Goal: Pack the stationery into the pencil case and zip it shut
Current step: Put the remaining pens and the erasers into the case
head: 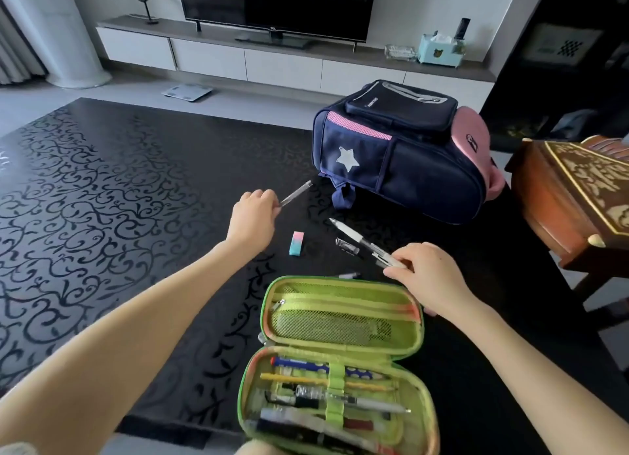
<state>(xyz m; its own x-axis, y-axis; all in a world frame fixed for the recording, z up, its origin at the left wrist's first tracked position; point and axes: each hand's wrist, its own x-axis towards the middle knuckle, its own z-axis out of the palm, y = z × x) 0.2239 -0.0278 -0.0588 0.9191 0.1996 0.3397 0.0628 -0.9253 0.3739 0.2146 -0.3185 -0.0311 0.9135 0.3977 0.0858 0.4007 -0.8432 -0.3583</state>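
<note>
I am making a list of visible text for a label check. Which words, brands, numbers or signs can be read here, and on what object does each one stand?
"TCL", faint: bottom edge of the black flat television.
Small white print on the navy and pink school backpack: too blurred to read.
Round mark on its pink side: unreadable.
White star sign: on its navy side.
Nothing else readable.

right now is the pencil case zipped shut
No, the pencil case lies wide open on the table, with pens showing under the elastic strap in its lower half.
</note>
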